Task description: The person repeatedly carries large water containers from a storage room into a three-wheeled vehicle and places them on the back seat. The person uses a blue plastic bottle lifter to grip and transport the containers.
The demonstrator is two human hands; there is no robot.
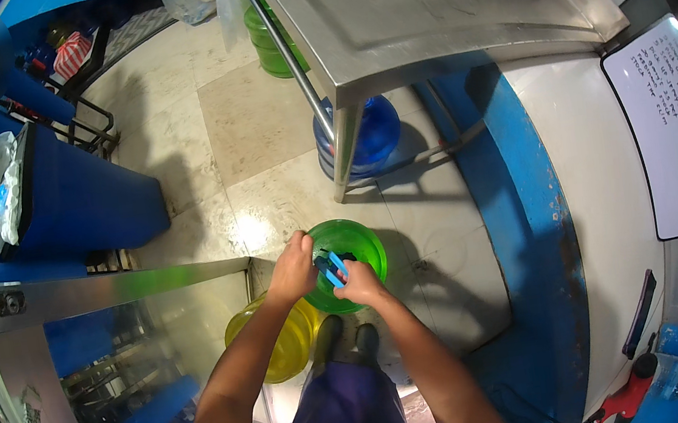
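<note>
head view:
left hand (292,271): gripped the rim of the green jug (361,247), fingers curled.
right hand (358,282): pinched a small blue cap piece (331,268) over the jug mouth.
jug: directly under both my hands, upright, long axis vertical.
nearer: right hand.
yellow jug (288,346): below my left wrist.

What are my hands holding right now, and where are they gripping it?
Both hands, left hand and right hand, hold a small blue piece over the top of the green jug, one at each end. The exact finger placement is too small to tell.
</note>
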